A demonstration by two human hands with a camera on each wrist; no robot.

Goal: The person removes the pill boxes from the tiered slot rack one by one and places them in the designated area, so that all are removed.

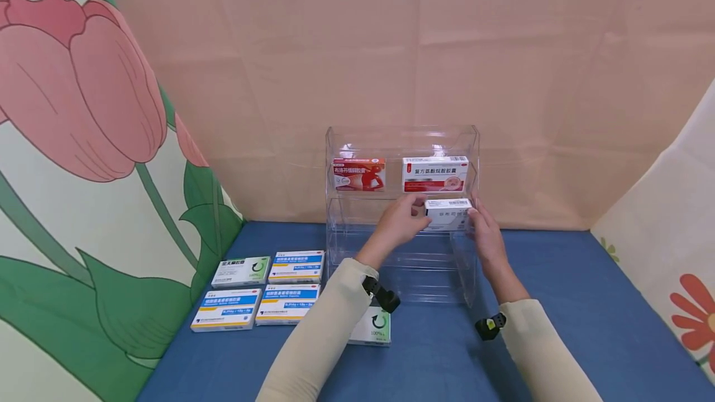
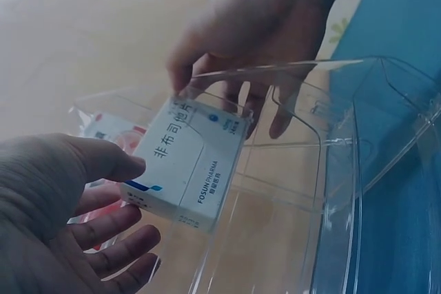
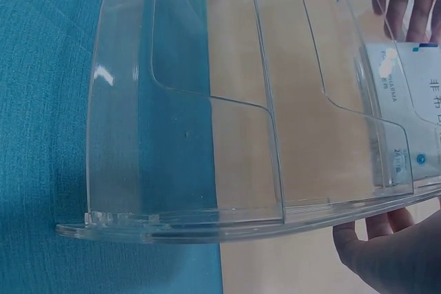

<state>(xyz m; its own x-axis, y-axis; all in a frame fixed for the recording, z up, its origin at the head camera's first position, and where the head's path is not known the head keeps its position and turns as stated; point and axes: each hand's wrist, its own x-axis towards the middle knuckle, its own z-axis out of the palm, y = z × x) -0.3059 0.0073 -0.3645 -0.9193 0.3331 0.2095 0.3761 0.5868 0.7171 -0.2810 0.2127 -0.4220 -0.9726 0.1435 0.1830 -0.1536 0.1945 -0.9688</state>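
White febuxostat carton (image 1: 447, 214) sits in the second tier of the clear rack (image 1: 402, 260), right end. Left hand (image 1: 399, 225) pinches its left end, thumb on the front; right hand (image 1: 488, 237) has its thumb at the far corner, other fingers loosely spread outside the side wall (firm grip or not, can't tell). Risks, my guess: uneven release would tip or skew the carton; a knuckle catching the rack could shift it, or jostle the red-and-white carton (image 1: 436, 175) above. Materials: smooth thin cardboard, flat rectangular, crisp edges; rigid glossy plastic with notched lips; blue cloth-covered table (image 1: 424, 365), faintly textured.
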